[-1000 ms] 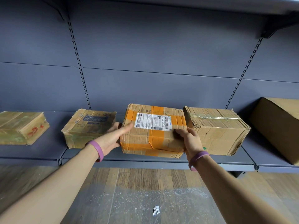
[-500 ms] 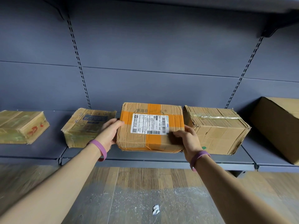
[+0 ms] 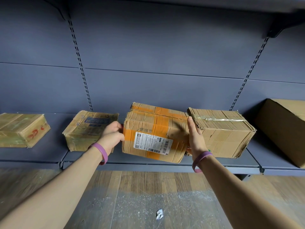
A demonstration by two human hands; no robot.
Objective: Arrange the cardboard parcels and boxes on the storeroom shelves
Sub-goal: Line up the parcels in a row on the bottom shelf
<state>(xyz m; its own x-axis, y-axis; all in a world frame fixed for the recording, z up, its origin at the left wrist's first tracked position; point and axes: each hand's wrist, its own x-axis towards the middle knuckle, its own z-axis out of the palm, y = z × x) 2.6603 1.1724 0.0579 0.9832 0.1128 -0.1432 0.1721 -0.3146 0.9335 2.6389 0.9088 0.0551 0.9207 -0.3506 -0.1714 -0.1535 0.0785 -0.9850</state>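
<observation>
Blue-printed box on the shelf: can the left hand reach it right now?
Probably yes: the blue-printed box sits just beyond the left hand with nothing between, but that hand grips the orange-taped parcel and must let go first.

the left hand (image 3: 112, 136) and right hand (image 3: 195, 138) are bare, as are both forearms to the frame's edge. a plain, smooth purple band (image 3: 101, 153) rings the left wrist; a matching purple band (image 3: 200, 160) rings the right wrist.
</observation>
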